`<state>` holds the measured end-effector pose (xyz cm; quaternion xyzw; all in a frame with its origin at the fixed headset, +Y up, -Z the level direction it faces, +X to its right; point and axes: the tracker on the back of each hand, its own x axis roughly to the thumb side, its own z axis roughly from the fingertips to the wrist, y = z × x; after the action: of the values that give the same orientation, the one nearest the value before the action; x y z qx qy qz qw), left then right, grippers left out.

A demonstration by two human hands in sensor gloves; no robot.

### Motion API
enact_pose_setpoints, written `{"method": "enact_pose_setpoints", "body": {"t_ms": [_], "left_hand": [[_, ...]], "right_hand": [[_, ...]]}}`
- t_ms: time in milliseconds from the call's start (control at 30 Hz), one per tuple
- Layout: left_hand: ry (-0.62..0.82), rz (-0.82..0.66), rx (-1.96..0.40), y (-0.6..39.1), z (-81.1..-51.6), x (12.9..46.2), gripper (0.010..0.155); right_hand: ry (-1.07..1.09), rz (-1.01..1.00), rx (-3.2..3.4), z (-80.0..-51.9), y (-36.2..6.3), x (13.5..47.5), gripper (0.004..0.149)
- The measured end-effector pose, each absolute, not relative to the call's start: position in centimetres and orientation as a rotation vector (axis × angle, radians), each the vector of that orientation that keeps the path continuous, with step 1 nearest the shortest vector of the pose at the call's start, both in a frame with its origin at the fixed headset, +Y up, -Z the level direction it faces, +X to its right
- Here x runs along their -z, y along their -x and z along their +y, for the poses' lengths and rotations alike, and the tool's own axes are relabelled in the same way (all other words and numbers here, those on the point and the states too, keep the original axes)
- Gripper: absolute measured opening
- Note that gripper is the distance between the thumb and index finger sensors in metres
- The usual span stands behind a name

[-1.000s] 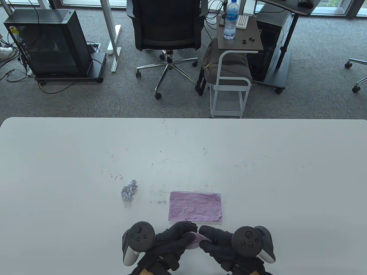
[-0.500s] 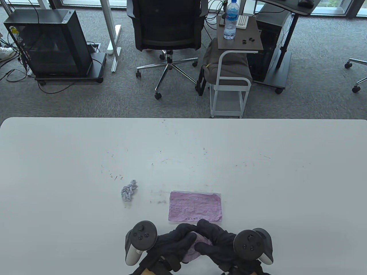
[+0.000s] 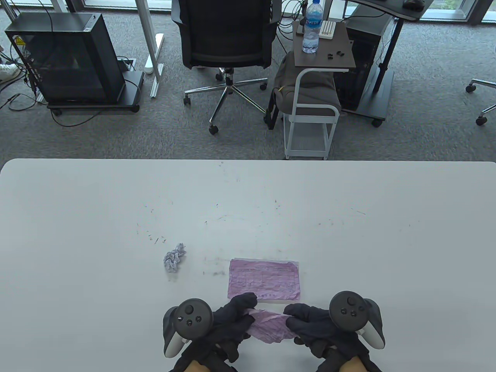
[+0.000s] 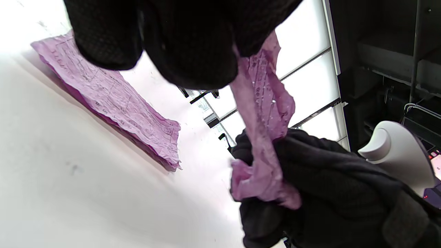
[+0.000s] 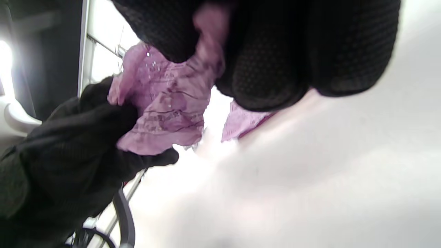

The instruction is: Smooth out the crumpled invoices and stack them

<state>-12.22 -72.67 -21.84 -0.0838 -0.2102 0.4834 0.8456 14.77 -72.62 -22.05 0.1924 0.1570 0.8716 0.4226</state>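
Note:
A crumpled pink invoice is stretched between my two hands at the table's near edge. My left hand pinches its left end and my right hand pinches its right end; the paper hangs in creased folds between the gloved fingers. A flattened pink invoice lies on the table just beyond my hands. A small crumpled lilac-white ball of paper sits to its left, apart from both hands.
The white table spreads wide on all sides with faint scuff marks. Beyond its far edge stand an office chair, a side cart with a water bottle and a black computer case.
My hands have moved apart, the right one to the right. The pink invoice, bunched between them a second ago, is now pulled out into a wider strip.

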Motion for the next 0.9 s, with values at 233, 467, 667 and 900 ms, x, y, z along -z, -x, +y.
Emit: {"method": "enact_pose_setpoints", "body": {"t_ms": [233,467,667,900], "left_hand": [[0.196,-0.469,-1.057,11.5,-72.7,21.5,0.044],[0.252,-0.425,-1.174,11.8,-73.1,21.7,0.044],[0.228,-0.505,-1.003,11.1,-72.7,21.6,0.044],[0.23,-0.581,-0.823,11.0,-72.0,21.2,0.074]], "right_hand": [[-0.78,0.194,-2.21,-71.6,-11.9,21.2,0.088],[-0.666,-0.081,-2.225,-71.6,-11.6,21.1,0.047],[-0.408,0.01,-1.959,-72.2,-13.6,21.6,0.042],[-0.438,0.081,-2.111,-72.3,-13.7,21.7,0.041]]}}
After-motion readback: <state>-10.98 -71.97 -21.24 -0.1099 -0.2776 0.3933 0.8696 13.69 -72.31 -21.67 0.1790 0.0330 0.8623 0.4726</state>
